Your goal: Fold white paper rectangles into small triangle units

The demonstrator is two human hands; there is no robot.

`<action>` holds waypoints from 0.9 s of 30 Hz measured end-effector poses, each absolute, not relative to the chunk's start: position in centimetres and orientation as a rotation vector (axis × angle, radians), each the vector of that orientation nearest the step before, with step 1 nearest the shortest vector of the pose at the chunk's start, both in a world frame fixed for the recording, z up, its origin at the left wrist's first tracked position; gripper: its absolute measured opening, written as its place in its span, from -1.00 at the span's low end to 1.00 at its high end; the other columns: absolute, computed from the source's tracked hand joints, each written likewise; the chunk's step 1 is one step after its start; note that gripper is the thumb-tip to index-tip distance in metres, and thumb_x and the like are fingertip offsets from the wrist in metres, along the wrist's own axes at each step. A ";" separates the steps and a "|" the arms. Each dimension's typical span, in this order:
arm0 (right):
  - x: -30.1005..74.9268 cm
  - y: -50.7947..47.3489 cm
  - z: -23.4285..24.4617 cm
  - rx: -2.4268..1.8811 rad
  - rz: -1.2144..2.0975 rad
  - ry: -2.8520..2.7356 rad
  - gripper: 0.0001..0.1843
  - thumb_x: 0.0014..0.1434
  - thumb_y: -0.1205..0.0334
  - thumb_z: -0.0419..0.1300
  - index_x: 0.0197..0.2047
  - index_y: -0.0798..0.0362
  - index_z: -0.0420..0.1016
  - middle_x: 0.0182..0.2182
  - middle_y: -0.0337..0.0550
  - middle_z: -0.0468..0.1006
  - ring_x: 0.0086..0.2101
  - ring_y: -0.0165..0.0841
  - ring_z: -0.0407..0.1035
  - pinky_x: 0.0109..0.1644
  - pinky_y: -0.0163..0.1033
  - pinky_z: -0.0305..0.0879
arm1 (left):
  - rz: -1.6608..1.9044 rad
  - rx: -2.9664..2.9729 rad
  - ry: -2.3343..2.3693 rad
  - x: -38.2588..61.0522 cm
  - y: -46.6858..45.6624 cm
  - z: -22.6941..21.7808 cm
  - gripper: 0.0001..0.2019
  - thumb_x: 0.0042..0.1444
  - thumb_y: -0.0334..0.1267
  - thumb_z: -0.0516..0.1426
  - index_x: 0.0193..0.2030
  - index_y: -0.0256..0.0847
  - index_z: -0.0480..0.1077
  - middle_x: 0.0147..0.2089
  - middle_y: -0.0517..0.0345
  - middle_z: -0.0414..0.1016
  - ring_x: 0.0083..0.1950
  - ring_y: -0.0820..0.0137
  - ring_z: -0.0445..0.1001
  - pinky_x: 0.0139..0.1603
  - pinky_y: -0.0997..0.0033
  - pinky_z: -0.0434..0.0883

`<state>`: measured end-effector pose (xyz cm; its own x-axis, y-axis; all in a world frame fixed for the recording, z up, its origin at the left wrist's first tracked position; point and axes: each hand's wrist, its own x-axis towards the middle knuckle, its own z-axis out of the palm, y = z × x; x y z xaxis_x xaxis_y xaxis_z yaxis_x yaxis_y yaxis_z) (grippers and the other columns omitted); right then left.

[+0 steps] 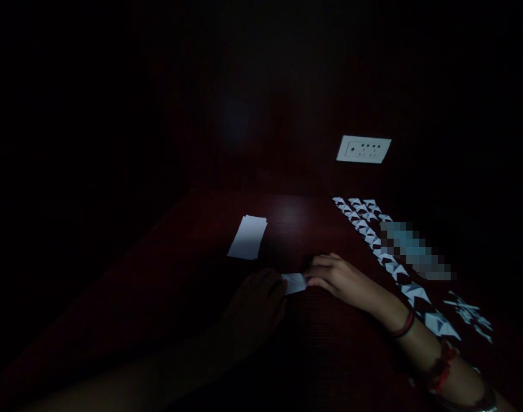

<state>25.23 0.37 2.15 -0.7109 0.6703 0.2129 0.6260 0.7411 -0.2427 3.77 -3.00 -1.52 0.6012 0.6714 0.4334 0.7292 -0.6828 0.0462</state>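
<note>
The scene is very dark. A small white folded paper [294, 282] lies on a dark reddish wooden table [287, 220]. My left hand [255, 306] rests in shadow on the paper's left edge, fingers curled onto it. My right hand [341, 278], with red bands at the wrist, presses its bent fingers on the paper's right edge. Both hands pinch the same piece against the table.
A short stack of white paper slips [248, 237] lies beyond my left hand. A long row of several folded paper pieces [373, 237] runs along the right, with more folded pieces [470, 312] nearer me. A white wall socket [363, 149] is on the dark back panel.
</note>
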 end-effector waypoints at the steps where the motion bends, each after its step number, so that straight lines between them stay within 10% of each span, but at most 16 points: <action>1: 25.3 0.4 2.1 -1.011 0.238 -2.651 -0.75 0.16 0.16 -0.03 -0.27 0.04 0.43 -0.37 -0.18 0.39 -0.31 -0.41 0.29 -0.17 -0.27 0.12 | -0.639 -2.688 -1.183 3.8 -3.0 -1.5 -0.75 0.11 -0.38 -0.08 -0.07 -0.26 0.24 -0.06 0.03 0.27 -0.01 0.22 0.20 -0.04 0.14 0.22; 17: 24.4 0.7 1.3 -1.212 0.307 -2.332 -0.84 0.16 0.30 -0.07 -0.33 0.09 0.32 -0.44 -0.20 0.42 -0.41 -0.43 0.31 -0.26 -0.30 0.17 | -0.654 -2.814 -1.014 3.5 -2.9 -1.4 -0.74 0.10 -0.40 -0.03 -0.05 -0.20 0.24 -0.02 0.03 0.26 0.06 0.25 0.17 0.00 0.15 0.24; 27: 25.0 1.2 0.3 -1.420 0.274 -2.149 -0.78 0.01 0.24 0.11 -0.22 0.08 0.31 -0.33 -0.12 0.36 -0.33 -0.35 0.29 -0.26 -0.25 0.23 | -0.703 -2.869 -0.991 3.8 -3.1 -1.2 -0.79 0.11 -0.37 -0.04 -0.11 -0.23 0.27 0.22 0.00 -0.10 0.22 0.18 -0.08 0.10 0.13 0.15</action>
